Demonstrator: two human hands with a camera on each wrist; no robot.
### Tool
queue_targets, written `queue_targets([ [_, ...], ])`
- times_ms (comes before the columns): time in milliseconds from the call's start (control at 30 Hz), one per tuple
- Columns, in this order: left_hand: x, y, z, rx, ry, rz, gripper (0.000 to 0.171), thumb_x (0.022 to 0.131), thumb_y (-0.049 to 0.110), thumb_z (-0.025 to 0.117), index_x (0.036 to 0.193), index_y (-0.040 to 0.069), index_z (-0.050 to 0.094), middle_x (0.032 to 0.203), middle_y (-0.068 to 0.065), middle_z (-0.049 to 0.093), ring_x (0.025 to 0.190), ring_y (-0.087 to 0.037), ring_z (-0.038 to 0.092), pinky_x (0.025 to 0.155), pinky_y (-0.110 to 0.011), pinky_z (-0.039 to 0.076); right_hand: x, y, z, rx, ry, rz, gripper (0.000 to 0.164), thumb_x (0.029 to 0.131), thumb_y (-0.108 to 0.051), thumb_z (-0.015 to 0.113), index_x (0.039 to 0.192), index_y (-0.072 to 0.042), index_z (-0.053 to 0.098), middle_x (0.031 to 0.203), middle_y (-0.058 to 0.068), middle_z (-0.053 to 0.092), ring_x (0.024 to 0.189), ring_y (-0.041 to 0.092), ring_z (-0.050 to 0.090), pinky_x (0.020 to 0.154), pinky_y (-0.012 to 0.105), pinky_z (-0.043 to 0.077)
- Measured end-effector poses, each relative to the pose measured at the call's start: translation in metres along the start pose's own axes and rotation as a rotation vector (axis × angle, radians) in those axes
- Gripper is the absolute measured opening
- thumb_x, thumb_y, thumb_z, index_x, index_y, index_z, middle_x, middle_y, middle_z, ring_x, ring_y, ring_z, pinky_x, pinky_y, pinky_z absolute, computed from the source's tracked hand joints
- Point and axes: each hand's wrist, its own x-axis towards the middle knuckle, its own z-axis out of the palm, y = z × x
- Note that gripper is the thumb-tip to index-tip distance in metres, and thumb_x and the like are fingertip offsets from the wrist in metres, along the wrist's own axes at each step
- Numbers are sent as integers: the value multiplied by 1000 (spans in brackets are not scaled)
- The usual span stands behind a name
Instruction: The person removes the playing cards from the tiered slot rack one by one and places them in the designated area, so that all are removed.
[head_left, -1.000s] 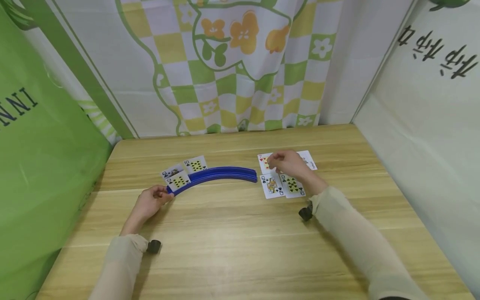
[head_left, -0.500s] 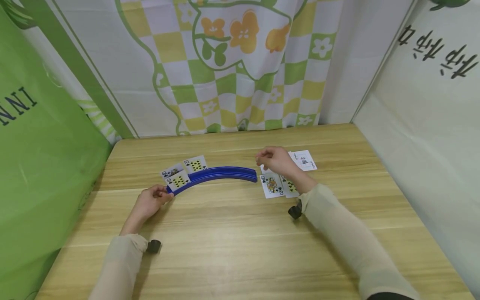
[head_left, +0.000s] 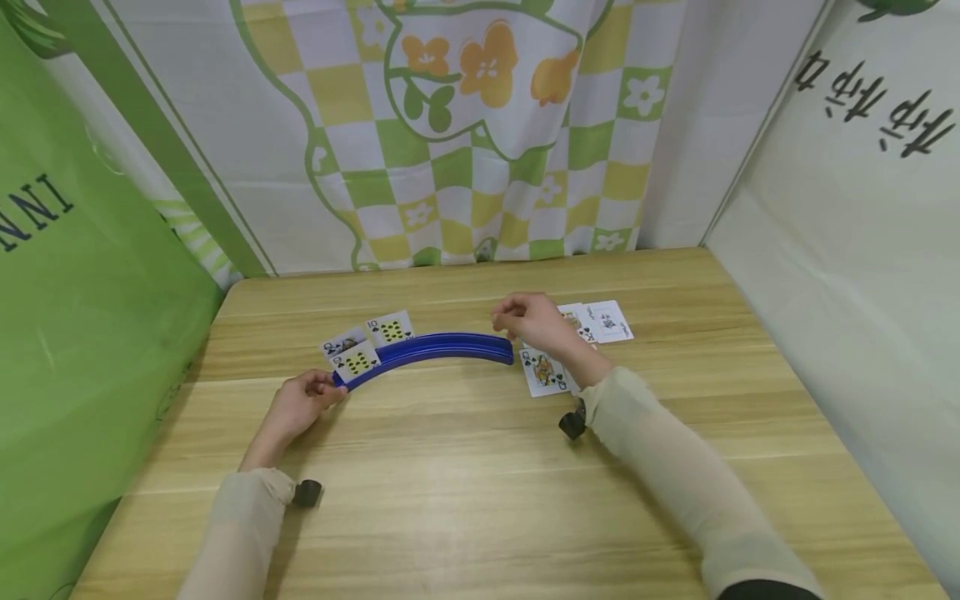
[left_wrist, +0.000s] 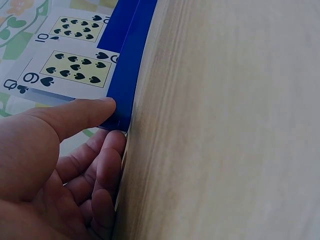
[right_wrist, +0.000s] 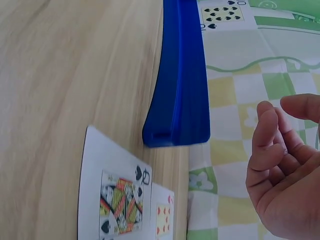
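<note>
The blue card holder [head_left: 450, 343] lay on the desk [head_left: 465, 500], bowed toward 12 o'clock, taken as straight away from the person, with its ends at 8 and 3 o'clock. At the 8 o'clock end stood three cards: a nine of spades [head_left: 356, 362] in front, a ten of spades [head_left: 392, 330] behind it toward 1 o'clock, and a black queen [head_left: 347, 341], mostly covered, toward 11. The holder seemed to prop them on edge, faces turned to the person so the ranks could be read. The left hand [head_left: 300, 404] pinched that same end, thumb on the face and fingers curled at the tip, most likely to stop the holder from sliding. The right hand [head_left: 534, 321] hung near the 3 o'clock end, fingers loosely bent, thumb apart from them, nothing visible between. Just beside that end, toward 4 o'clock, a queen of spades [head_left: 546, 371] lay flat; the right wrist view showed a red-pipped card [right_wrist: 162, 218] next to it. Toward 2 o'clock lay a partly covered court card [head_left: 576, 318] and what looked like a joker [head_left: 609, 321], apparently laid out singly so each could be picked out. A checked curtain [head_left: 480, 196] hung beyond, at 12 o'clock.
</note>
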Motion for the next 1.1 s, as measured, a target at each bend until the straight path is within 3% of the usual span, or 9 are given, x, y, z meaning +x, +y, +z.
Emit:
queue_targets([
  [100, 0, 1, 0, -2, -5, -4, 40, 93, 34, 71, 115, 2, 63, 98, -11, 67, 82, -16, 56, 67, -25, 47, 3, -1, 5, 25, 4, -3, 22, 96, -20, 64, 111, -5, 69, 100, 10, 72, 81, 25, 68, 79, 42, 56],
  [233, 0, 2, -1, -1, -2, -12, 39, 93, 33, 71, 116, 2, 63, 98, -11, 67, 83, -16, 56, 67, -26, 47, 4, -3, 11, 51, -3, 11, 22, 95, -21, 66, 111, -7, 69, 99, 8, 71, 82, 25, 67, 77, 43, 56],
  [667, 0, 6, -3, 6, 1, 1, 40, 93, 31, 71, 117, 0, 63, 100, -14, 68, 85, -19, 58, 68, -27, 47, 10, -13, 21, 29, 9, -31, 18, 96, -23, 66, 108, -11, 70, 97, 8, 69, 77, 23, 67, 66, 34, 52],
  [867, -1, 4, -2, 13, 0, -3, 41, 93, 34, 71, 116, 1, 63, 99, -13, 68, 83, -18, 58, 67, -27, 47, 14, -13, 27, 35, -12, -42, 21, 96, -24, 65, 111, -10, 69, 101, 13, 70, 78, 25, 67, 61, 28, 50],
  [1100, -1, 2, -1, 5, -2, -6, 41, 93, 35, 71, 115, 1, 63, 99, -12, 68, 82, -16, 57, 66, -26, 47, 15, -16, 34, 36, -42, -34, 24, 98, -27, 64, 115, -11, 68, 101, 9, 69, 85, 31, 68, 62, 32, 53],
])
